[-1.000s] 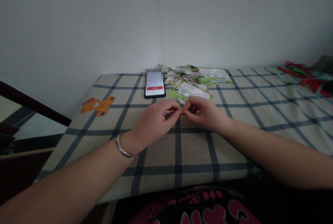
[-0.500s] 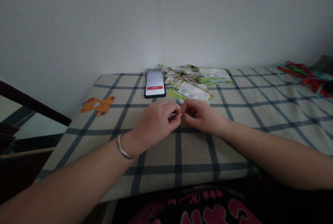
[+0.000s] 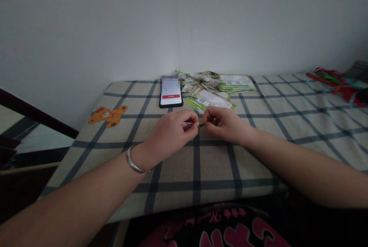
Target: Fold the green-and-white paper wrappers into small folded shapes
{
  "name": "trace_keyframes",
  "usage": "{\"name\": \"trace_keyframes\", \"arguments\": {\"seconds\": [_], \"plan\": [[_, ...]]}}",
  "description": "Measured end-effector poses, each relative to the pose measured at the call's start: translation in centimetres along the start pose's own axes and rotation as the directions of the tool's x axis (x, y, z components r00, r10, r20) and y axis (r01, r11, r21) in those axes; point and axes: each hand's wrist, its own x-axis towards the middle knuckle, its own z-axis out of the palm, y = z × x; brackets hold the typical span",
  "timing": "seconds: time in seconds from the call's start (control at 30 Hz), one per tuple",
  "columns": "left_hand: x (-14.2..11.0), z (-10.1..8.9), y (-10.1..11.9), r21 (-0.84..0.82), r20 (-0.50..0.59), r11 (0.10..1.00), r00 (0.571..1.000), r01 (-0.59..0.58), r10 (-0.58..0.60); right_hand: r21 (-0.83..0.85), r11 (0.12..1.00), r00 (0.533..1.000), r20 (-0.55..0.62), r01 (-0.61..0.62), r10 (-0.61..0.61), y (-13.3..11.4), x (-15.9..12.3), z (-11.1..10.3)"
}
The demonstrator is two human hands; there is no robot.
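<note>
My left hand, with a silver bangle at its wrist, is closed in a pinch over the middle of the table. My right hand faces it, also pinching, with a small gap between the fingertips. A small thin dark greenish strip spans that gap, held at both ends; its kind is too small to make out. A bit of something pale shows inside the curl of my left fingers. Just beyond my hands lie printed green-and-white packets, some flat and some crumpled.
A phone with a lit screen lies left of the packets. An orange bear cutout lies near the left edge of the checked tablecloth. Red and green items are heaped at the far right. A white wall stands behind.
My hands have drawn slightly apart from touching fingertips, and the greenish strip now shows between them. The things on the table stay where they were.
</note>
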Motion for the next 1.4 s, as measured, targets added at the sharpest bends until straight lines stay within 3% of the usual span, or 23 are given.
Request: {"name": "trace_keyframes", "arguments": {"seconds": [0.17, 0.37, 0.5, 0.7, 0.9, 1.17, 1.4], "plan": [[-0.1, 0.0, 0.0, -0.016, -0.009, 1.0, 1.0, 0.019, -0.019, 0.079, 0.996, 0.999, 0.045, -0.028, 0.025, 0.5, 0.2, -0.1], [0.1, -0.4, -0.2, -0.034, -0.052, 0.996, 0.995, 0.086, -0.088, 0.168, 0.986, 1.0, 0.016, -0.008, 0.006, 1.2, 0.3, -0.3], [0.1, -0.4, -0.4, -0.084, -0.06, 0.988, 0.989, 0.133, -0.138, 0.157, 0.987, 0.999, -0.03, -0.023, 0.028, 1.2, 0.3, -0.2], [0.1, -0.1, -0.3, -0.115, -0.032, 0.986, 0.991, 0.124, -0.128, 0.138, 0.989, 0.999, 0.005, -0.044, 0.043, 0.5, 0.2, 0.2], [-0.1, 0.1, -0.6, -0.149, -0.003, 0.975, 0.986, 0.163, -0.166, 0.158, 0.987, 0.998, -0.063, -0.021, 0.032, 0.8, 0.3, -0.1], [-0.3, 0.8, -1.6, -0.246, 0.025, 0.942, 0.973, 0.23, -0.231, 0.369, 0.925, 0.982, -0.121, -0.091, 0.145, 1.2, 0.7, -0.4], [-0.3, 0.9, -1.7, -0.34, 0.032, 0.904, 0.964, 0.257, -0.262, 0.369, 0.92, 0.973, -0.129, -0.132, 0.191, 1.4, 0.9, -0.2]]}}
